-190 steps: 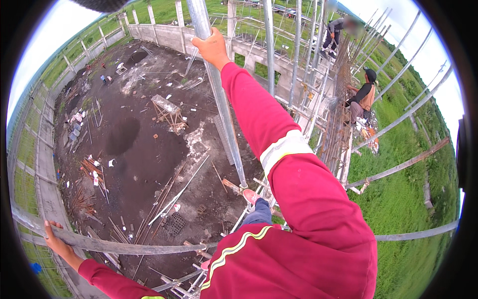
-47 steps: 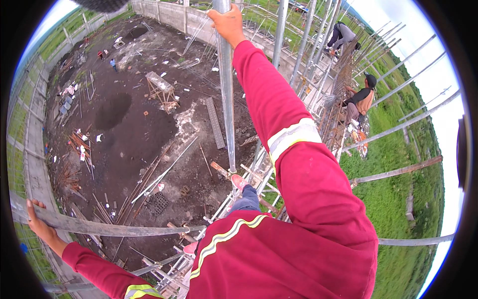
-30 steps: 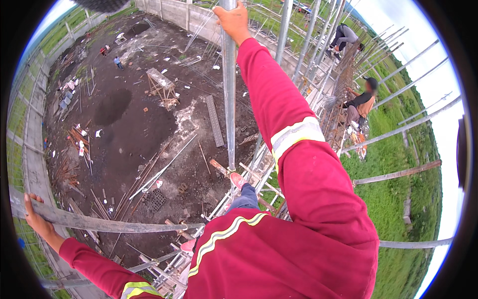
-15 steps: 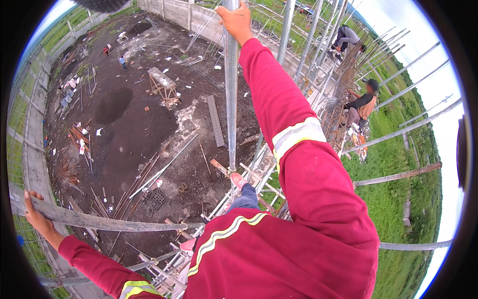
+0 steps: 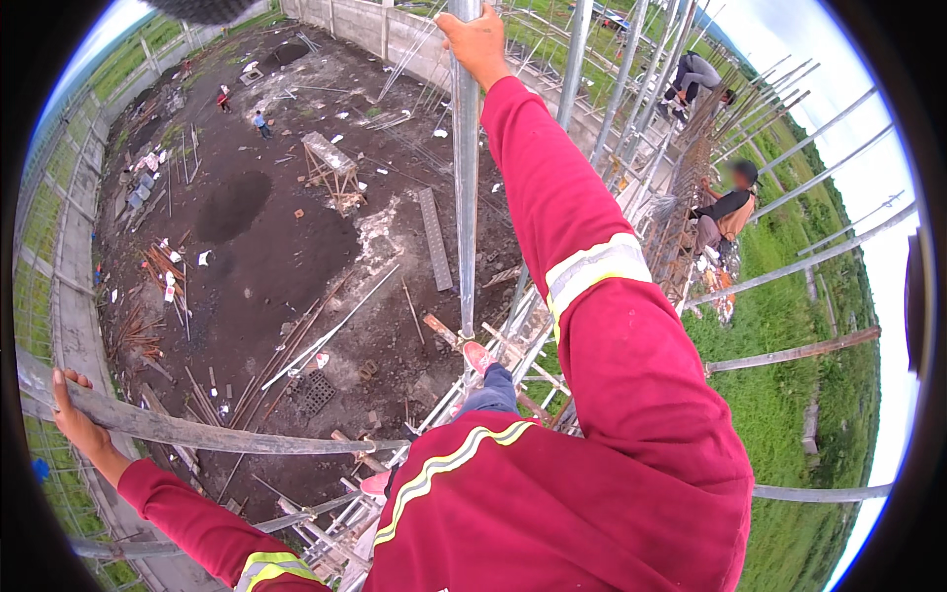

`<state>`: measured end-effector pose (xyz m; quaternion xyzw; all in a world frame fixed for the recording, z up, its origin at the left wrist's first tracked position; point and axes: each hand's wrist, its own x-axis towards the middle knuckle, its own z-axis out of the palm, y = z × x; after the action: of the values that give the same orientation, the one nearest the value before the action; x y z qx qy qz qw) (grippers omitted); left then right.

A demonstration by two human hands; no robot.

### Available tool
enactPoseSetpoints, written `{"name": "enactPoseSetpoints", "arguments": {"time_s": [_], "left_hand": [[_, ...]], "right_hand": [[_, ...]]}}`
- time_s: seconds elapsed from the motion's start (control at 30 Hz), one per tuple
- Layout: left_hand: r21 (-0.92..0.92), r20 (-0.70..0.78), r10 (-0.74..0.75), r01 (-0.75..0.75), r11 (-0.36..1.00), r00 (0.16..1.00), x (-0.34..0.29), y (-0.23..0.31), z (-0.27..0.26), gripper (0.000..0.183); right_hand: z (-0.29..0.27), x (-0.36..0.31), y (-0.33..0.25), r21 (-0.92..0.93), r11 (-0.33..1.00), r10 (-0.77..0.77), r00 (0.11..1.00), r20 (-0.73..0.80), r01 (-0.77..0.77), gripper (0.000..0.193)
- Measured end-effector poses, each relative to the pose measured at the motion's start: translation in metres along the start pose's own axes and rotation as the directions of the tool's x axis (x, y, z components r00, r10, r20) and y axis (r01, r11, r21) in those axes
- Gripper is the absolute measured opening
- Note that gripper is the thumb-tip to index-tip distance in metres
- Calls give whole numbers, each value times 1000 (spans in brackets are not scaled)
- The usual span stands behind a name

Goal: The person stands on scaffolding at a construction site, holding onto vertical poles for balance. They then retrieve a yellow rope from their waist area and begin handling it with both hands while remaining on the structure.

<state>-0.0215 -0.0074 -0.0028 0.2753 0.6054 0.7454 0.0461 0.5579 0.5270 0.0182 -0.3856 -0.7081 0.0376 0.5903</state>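
While the view looks down from a high steel frame, the left hand (image 5: 79, 424) sits at the far left edge, its fingers (image 5: 61, 380) curled over the top of a grey horizontal bar (image 5: 227, 434). That bar runs rightward from under the fingers, across the lower part of the view, toward the red-sleeved torso. Beyond it lies dark bare ground (image 5: 266, 257) strewn with planks, rods and a small timber trestle (image 5: 330, 168), ringed by a low concrete wall (image 5: 69, 306). Near the centre, a grey upright pole (image 5: 466, 197) rises from the frame below to the top edge. The right hand (image 5: 478, 39) wraps this pole at the top of the view; the pole passes through the closed grip on the hand's left side, though the fingertips are hidden behind it. Below the pole, a foot in a pink shoe (image 5: 478, 357) rests on the framework. Farther right, two other people (image 5: 725, 212) crouch on the lattice among slanting poles, with green grass (image 5: 789, 395) beyond.
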Motion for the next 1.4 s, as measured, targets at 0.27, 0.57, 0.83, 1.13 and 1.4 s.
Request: {"name": "enactPoseSetpoints", "arguments": {"time_s": [0.27,0.57,0.83,1.13,1.4], "left_hand": [[-4,-3,-16,16,1000,1000,2,0,-2,35],[10,13,-19,18,1000,1000,2,0,-3,33],[-18,-19,-13,12,1000,1000,0,0,2,34],[-16,12,-28,28,999,1000,3,-2,-3,34],[-15,-12,7,-7,1000,1000,1,0,0,32]], "right_hand": [[2,5,19,-585,624,-542,826,154,519,18],[1,2,4,-609,622,-556,825,99,492,25],[-12,-8,-42,174,962,226,970,-83,-210,52],[-12,-7,-43,290,926,265,964,-35,-244,49],[-10,-7,-44,356,907,250,968,-27,-225,49]]}}
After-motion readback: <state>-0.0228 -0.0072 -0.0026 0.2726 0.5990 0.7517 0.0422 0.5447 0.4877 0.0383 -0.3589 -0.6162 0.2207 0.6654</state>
